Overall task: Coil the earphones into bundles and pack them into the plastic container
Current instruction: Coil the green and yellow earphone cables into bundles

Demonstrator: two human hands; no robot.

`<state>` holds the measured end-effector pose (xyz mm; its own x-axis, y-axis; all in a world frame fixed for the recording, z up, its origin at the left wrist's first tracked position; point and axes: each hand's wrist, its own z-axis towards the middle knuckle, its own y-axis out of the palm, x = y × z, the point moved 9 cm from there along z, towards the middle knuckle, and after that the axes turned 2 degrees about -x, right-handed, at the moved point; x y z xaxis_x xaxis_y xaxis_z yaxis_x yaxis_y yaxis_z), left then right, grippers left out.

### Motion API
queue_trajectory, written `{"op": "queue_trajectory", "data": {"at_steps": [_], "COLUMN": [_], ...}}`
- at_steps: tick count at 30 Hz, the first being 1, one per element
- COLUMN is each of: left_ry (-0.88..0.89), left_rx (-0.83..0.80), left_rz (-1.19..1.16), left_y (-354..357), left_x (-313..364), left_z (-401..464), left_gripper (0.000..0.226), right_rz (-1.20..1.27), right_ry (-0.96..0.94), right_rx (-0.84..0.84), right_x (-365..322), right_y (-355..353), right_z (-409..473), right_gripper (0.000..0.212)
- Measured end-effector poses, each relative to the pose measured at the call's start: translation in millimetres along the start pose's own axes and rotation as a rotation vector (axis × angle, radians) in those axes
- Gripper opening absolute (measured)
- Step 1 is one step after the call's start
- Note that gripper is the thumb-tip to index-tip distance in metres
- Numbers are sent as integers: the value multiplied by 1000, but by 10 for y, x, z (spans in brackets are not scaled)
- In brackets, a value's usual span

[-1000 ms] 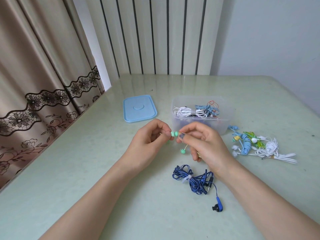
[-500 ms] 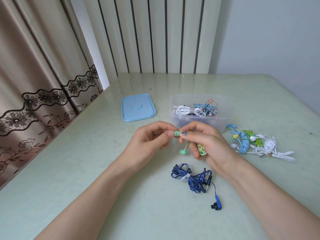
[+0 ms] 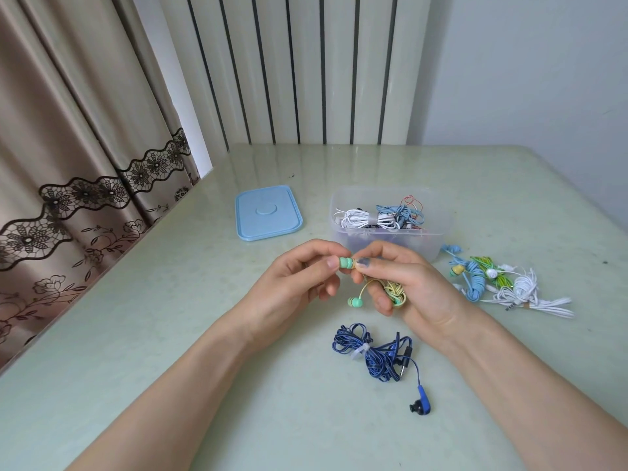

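Note:
My left hand (image 3: 299, 283) pinches one mint-green earbud (image 3: 346, 263) of a yellow-green earphone. My right hand (image 3: 411, 283) holds that earphone's coiled cable (image 3: 394, 288) in its palm and touches the same bud with its thumb. The second bud (image 3: 355, 302) dangles below between my hands. Just behind them stands the clear plastic container (image 3: 438, 239), holding white and blue coiled earphones (image 3: 373, 217). A dark blue earphone bundle (image 3: 373, 351) lies on the table below my hands, one bud trailing loose.
The container's light blue lid (image 3: 266, 212) lies flat to its left. Several coiled earphones, blue, green and white (image 3: 499, 283), lie in a heap right of my right hand. A curtain (image 3: 68, 164) hangs along the table's left edge.
My right hand has rolled slightly, so the coiled cable in its palm now shows more. Both hands stay together on the green earbud.

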<state>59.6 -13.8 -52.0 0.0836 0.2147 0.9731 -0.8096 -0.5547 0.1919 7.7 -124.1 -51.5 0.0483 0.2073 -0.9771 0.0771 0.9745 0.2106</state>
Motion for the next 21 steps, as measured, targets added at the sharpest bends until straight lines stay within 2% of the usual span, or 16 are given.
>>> {"op": "queue_trajectory", "data": {"at_steps": [8, 21], "left_ry": [-27, 2], "left_rx": [-47, 18], "left_rz": [-15, 8], "left_y": [39, -10], "left_x": [-5, -13], "left_z": [6, 12], "left_gripper": [15, 14], "right_rz": [-9, -5], "right_ry": [5, 16], "right_rx": [-11, 21], "right_x": [8, 1], "right_y": [14, -2], "right_z": [-7, -7], "right_gripper": [5, 2]}}
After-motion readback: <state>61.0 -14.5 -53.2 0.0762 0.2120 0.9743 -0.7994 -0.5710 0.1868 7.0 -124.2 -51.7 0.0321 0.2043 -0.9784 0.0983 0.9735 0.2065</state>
